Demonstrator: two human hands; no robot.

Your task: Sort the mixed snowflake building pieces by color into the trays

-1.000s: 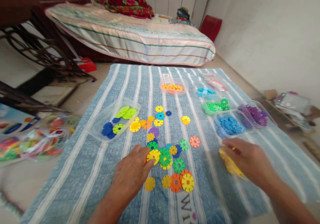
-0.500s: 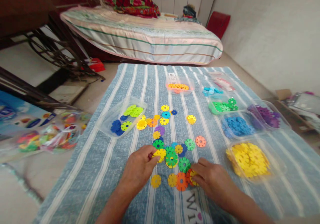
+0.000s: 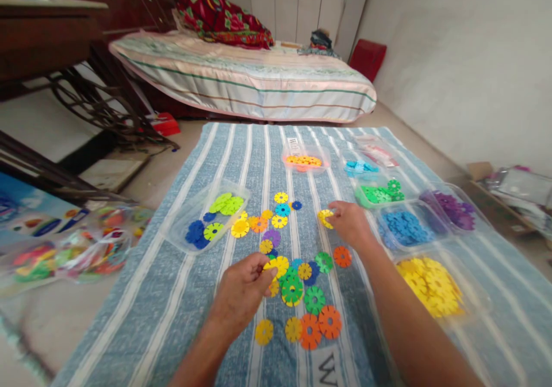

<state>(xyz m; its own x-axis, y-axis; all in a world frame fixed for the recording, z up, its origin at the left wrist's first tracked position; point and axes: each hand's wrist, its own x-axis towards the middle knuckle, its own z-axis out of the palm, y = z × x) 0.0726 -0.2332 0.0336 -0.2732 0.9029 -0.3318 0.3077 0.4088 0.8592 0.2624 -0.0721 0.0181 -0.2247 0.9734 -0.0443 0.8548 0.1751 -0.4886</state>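
Note:
My left hand (image 3: 244, 292) is closed in a pinch on yellow notched plastic discs (image 3: 279, 265), held over the middle of the cloth. Whether it holds more than one is hard to make out. Farther forward and to the right, my right hand (image 3: 352, 225) has its fingertips closed on the edge of a single yellow disc (image 3: 325, 219). Just right of my left hand lie green discs (image 3: 292, 289). Closer to me are two orange discs (image 3: 330, 321) and loose yellow discs (image 3: 264, 332).
An open clear box (image 3: 175, 232) with lime and dark blue discs stands on the left of the striped cloth (image 3: 146, 318). Along the right are boxes of yellow (image 3: 431, 286), blue (image 3: 404, 228), purple (image 3: 457, 209) and green discs (image 3: 382, 194). An orange-disc box (image 3: 304, 161) stands at the back.
My right hand has moved forward from beside the orange discs to the lone yellow disc. The yellow disc that was at its fingertips no longer lies there. My left hand stays about where it was.

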